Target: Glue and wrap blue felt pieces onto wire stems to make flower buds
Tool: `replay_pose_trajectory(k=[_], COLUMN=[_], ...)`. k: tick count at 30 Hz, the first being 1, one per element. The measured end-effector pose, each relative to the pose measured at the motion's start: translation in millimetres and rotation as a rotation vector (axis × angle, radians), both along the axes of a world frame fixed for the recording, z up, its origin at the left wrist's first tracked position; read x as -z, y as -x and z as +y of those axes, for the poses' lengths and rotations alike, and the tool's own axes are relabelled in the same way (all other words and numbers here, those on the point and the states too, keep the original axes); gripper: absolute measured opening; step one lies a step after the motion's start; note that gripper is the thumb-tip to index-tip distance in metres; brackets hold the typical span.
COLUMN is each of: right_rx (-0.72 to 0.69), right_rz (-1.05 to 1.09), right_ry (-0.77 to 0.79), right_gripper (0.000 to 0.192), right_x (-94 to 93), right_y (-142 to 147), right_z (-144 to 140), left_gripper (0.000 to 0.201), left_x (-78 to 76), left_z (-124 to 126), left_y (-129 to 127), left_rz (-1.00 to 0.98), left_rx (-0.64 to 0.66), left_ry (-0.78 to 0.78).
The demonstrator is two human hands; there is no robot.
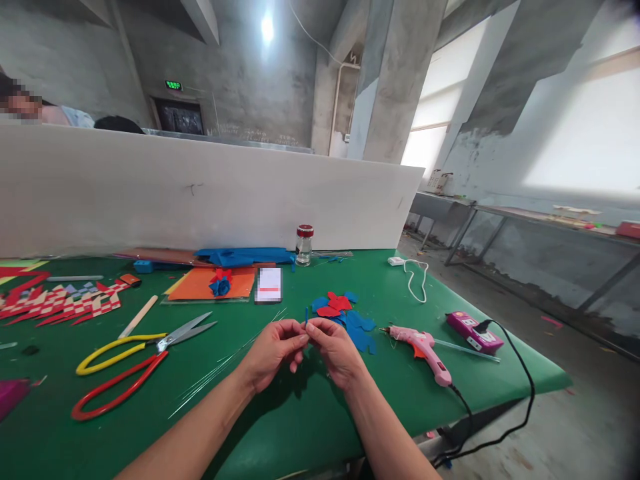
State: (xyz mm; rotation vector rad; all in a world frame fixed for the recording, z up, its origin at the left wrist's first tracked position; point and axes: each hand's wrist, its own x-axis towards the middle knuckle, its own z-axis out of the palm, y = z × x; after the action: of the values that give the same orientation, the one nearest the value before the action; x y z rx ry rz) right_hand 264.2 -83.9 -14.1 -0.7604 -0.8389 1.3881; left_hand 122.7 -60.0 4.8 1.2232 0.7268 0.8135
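Both of my hands meet above the middle of the green table (310, 427). A thin blue strip (307, 313), perhaps rolled paper, stands upright from between their fingertips. My left hand (273, 352) pinches at its base with curled fingers. From the other side, the thumb and forefinger of my right hand (337, 350) close on it too; its lower end is hidden. Just beyond my right hand lies a loose pile of blue pieces (359, 328) and red petal-shaped pieces (334, 305). Thin wires (213, 370) stretch over the table beside my left forearm.
Large scissors (163, 343) with yellow and red handles lie open at left. At right are a pink glue gun (423, 347) and a purple power strip (473, 332). Farther back stand a red-lidded jar (304, 245), a phone (269, 285), orange sheets (193, 285) and a white partition (225, 193).
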Motion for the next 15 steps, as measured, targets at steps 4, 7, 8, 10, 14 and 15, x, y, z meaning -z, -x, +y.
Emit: replay_pose_trajectory(k=[4,7,8,10,14,15], right_rx=[0.007,0.009,0.005,-0.009,-0.017,-0.017], right_rz=[-0.032,-0.022,-0.011,0.010,0.030,0.036], right_ry=[0.001,0.006,0.007,0.017,0.033,0.035], right_gripper=[0.030,0.030,0.030,0.030,0.032,0.033], right_x=[-1.4,-1.2,-1.1,-1.0,-0.7,-0.4], right_y=[-2.2,-3.1,-3.1,-2.5,-0.6,-0.5], right_z=[-1.0,-0.8,-0.8,-1.1,-2.0,-2.0], left_gripper=[0.032,0.031,0.031,0.031,0.031,0.032], left_x=[1.8,3.2,3.4,3.8,4.5,4.5], left_z=[0.1,0.4,0.4,0.0,-1.4,-1.4], left_y=[-0.6,-1.1,-1.4,-2.1,-4.0,-4.2], left_rz=[-0.002,0.000,-0.001,-0.004,-0.008,-0.011], left_rx=[0.017,0.020,0.021,0.023,0.027,0.022], left_ry=[-0.013,-0.016,-0.014,-0.011,0.007,0.013])
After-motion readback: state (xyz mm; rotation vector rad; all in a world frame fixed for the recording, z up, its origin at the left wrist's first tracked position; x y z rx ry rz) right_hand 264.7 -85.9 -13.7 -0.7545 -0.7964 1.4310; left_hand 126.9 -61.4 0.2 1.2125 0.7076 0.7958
